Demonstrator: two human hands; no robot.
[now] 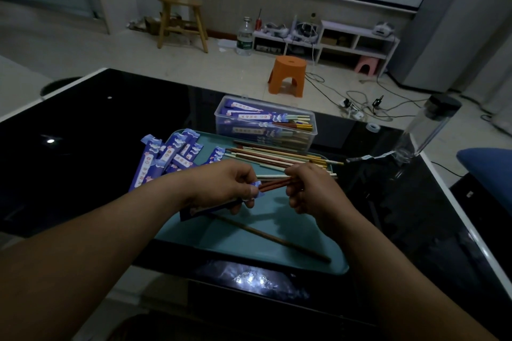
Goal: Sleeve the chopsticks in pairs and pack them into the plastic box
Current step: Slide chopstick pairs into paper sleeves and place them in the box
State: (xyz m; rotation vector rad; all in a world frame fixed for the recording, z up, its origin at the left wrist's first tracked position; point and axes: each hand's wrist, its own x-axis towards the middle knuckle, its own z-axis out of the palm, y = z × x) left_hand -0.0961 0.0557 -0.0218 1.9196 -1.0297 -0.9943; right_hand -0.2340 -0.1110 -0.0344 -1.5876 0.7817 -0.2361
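My left hand [230, 185] pinches the open end of a blue paper sleeve [203, 209] over the teal tray [249, 241]. My right hand [310, 188] grips a pair of reddish-brown chopsticks [274, 184] whose tips sit at the sleeve's mouth. Several loose chopsticks [279, 156] lie piled at the tray's far side. One brown chopstick [271, 237] lies alone near the tray's front. A heap of empty blue sleeves [166, 158] rests at the tray's left. The clear plastic box [264, 123] behind the tray holds several sleeved pairs.
The tray sits on a black glass table [97, 133] with a white edge. A clear bottle with a black cap [426, 130] stands at the right, a tape roll [372, 127] beside it. Beyond the table are an orange stool [288, 75] and floor cables.
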